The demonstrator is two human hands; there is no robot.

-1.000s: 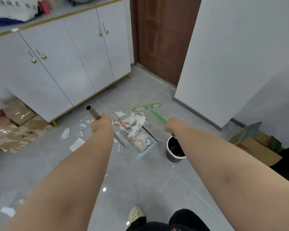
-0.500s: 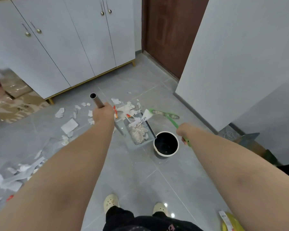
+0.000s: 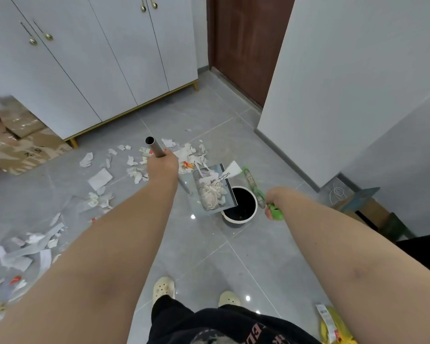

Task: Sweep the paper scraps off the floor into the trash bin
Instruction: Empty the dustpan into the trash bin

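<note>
Just right of frame centre, the dustpan (image 3: 201, 194) hangs tilted, its load of scraps (image 3: 212, 194) heaped toward the lower edge, whose right corner overlaps the left rim of the bin (image 3: 236, 221). The bin lies down and right of the pan, so the tip probably has to go that way. The left hand (image 3: 163, 166), arm stretched out, has its fingers wrapped round the pan's metal handle (image 3: 154, 146), which slants from upper left to lower right. Beside the bin's right rim, the right hand (image 3: 271, 207) grips the green broom (image 3: 252, 184), fingers curled. Many loose scraps (image 3: 99, 178) litter the floor at left.
</note>
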